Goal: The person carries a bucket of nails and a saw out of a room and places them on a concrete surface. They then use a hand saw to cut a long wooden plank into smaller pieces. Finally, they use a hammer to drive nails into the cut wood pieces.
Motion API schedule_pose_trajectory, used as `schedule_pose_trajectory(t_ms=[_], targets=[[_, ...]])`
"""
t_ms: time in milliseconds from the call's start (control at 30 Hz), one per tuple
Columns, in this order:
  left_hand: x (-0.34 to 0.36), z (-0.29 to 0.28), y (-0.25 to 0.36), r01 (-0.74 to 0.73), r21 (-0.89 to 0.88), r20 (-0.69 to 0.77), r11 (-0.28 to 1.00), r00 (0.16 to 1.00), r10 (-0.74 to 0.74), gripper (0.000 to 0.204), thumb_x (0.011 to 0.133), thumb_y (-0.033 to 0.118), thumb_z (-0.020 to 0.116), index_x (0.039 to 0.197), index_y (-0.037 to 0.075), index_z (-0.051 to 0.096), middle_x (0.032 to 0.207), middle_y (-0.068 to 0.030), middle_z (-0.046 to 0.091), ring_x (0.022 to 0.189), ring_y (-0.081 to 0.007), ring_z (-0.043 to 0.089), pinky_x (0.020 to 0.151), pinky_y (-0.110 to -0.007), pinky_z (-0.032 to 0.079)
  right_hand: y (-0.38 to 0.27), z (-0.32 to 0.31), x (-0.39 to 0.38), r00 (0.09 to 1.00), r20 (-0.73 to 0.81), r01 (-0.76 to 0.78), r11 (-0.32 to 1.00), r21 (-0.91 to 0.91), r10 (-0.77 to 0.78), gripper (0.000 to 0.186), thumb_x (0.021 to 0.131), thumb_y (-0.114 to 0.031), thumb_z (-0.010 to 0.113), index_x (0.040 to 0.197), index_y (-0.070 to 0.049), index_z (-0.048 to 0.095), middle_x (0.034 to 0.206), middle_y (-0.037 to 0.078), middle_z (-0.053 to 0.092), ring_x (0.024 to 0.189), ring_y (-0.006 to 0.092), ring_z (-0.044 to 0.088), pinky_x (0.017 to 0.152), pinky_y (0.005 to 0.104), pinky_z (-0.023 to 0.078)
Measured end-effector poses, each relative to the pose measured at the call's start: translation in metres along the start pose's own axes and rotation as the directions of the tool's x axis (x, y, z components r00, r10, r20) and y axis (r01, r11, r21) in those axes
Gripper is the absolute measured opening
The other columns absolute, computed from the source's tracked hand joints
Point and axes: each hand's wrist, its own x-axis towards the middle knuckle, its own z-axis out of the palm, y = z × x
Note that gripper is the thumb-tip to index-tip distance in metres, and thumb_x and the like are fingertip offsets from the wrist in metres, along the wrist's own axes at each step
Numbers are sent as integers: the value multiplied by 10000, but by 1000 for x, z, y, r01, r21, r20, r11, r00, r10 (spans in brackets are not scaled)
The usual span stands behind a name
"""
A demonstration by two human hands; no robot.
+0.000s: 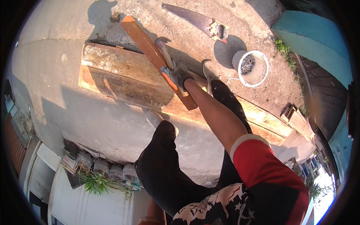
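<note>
My right hand (179,75), in a grey work glove, is closed around the wooden handle of a hammer (163,48). The hammer's metal head points away from me, and the handle's end shows below the glove. Hand and hammer are over a reddish-brown plank (144,45), which slants across two long weathered boards (127,84) on the ground. Whether the glove also presses on the plank I cannot tell. At the lower edge, part of my left arm shows beside my thigh; its hand is out of sight.
A handsaw (191,18) lies on the ground at the far side. Right of my feet, a white bucket (258,80) holds many nails (247,63). Wood offcuts (300,122) sit at the right. Potted plants (95,182) line the lower left. My shoes are close to the boards.
</note>
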Motion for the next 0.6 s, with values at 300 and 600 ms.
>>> schedule_pose_trajectory(t_ms=[300, 600], targets=[[73, -127, 81, -221, -37, 15, 975, 975, 221, 366, 1071, 228, 565, 1382, 37, 579, 1166, -60, 662, 986, -159, 593, 874, -325, 504, 61, 32, -236, 887, -431, 126, 813, 569, 165, 394, 954, -247, 716, 1255, -14, 613, 1091, 141, 722, 968, 236, 675, 868, 387, 518], [107, -100, 136, -716, 504, 551, 483, 697, 458, 361, 1015, 199, 591, 1303, -18, 616, 1263, -184, 683, 1203, -283, 642, 1015, -372, 497, 220, 100, -429, 661, -421, 74, 505, 860, 622, 316, 946, -218, 766, 1186, -35, 673, 1016, 7, 702, 882, 100, 623, 782, 290, 531]])
